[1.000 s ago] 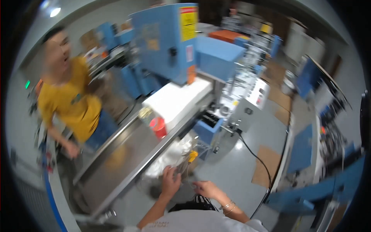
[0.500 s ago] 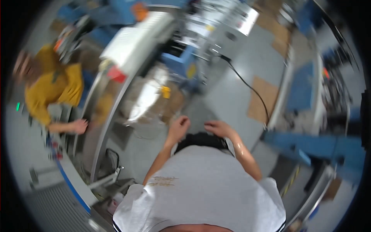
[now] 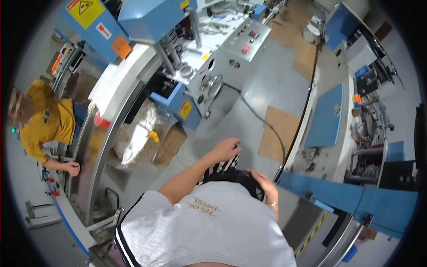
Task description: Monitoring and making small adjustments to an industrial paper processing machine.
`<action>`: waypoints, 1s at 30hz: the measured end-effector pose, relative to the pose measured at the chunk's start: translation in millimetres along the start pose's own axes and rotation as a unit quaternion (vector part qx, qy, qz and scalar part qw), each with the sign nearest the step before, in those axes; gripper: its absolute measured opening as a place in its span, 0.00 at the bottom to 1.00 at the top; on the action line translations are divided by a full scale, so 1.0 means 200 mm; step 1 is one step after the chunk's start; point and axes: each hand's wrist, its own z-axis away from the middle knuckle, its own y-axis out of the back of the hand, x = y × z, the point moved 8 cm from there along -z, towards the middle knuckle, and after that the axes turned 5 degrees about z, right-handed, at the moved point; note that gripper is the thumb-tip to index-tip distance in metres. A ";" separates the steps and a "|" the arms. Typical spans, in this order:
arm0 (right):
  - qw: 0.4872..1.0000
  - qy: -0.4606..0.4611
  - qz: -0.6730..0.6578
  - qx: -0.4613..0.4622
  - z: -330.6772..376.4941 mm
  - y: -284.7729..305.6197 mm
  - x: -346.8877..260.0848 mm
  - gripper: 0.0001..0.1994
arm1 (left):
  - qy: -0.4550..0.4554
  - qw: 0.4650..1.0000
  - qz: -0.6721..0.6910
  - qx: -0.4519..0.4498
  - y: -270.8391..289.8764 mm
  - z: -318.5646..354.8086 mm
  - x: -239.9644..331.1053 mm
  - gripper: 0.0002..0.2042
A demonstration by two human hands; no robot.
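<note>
My left hand [image 3: 224,150] hangs in front of my waist, above the striped legwear [image 3: 221,166]. Its fingers are loosely bent and slightly apart, and I see nothing in them. Against the side of my dark waistband [image 3: 242,181] rests my right hand [image 3: 263,181], its fingers stretched out and partly hidden by my shirt [image 3: 213,231]. A thin band circles that wrist. Nearest on the left side is a cardboard box [image 3: 171,146] lined with clear plastic, with a small yellow item [image 3: 153,136] on it.
A person in a yellow shirt [image 3: 53,119] stands behind the metal-edged bench [image 3: 95,167] at left. Ahead are a blue machine [image 3: 149,20] and a grey control panel [image 3: 247,42]. A black cable [image 3: 262,115] crosses the floor past a cardboard sheet [image 3: 278,131]. Blue-topped machinery [image 3: 327,115] lines the right.
My body has turned to the right and the view is sharper. The left hand has shifted right and forward; the right hand has come back against my waist.
</note>
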 end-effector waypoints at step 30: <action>0.992 0.012 -0.128 0.009 -1.76 2.10 -1.69 0.19 | 0.119 0.909 0.133 -0.377 -0.37 -3.10 -0.17 0.20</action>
